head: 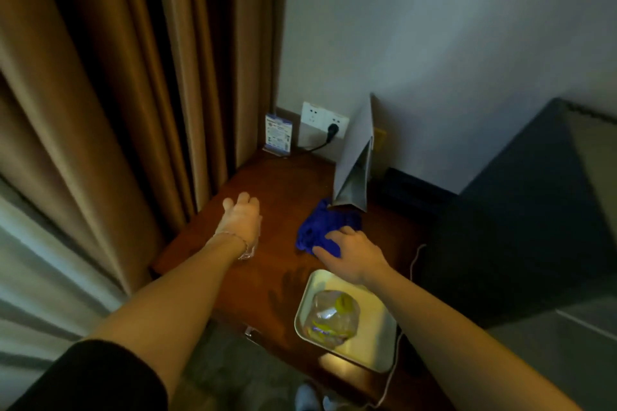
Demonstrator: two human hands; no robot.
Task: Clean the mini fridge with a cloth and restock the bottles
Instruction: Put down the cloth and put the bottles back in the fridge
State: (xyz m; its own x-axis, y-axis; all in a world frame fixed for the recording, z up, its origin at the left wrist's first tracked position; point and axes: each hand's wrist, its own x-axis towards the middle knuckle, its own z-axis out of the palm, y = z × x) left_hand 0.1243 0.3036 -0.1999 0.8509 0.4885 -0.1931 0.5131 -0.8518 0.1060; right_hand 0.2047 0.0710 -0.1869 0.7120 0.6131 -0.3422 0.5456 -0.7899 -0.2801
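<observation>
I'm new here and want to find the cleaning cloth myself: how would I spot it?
Start at the brown wooden table beside the curtains. Near its middle, just in front of the grey folded card that stands by the wall, lies the cloth, with the right hand resting on its near edge. It is the only bright blue, crumpled thing there.

A crumpled deep-blue cloth [325, 230] lies on the reddish-brown wooden tabletop [283, 183]; brown pleated curtains [133, 77]; a yellow-capped clear plastic bottle [332, 317].

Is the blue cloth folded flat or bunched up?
Bunched up. The blue cloth lies in a crumpled heap on the wooden table, with the right hand resting on it.
</observation>
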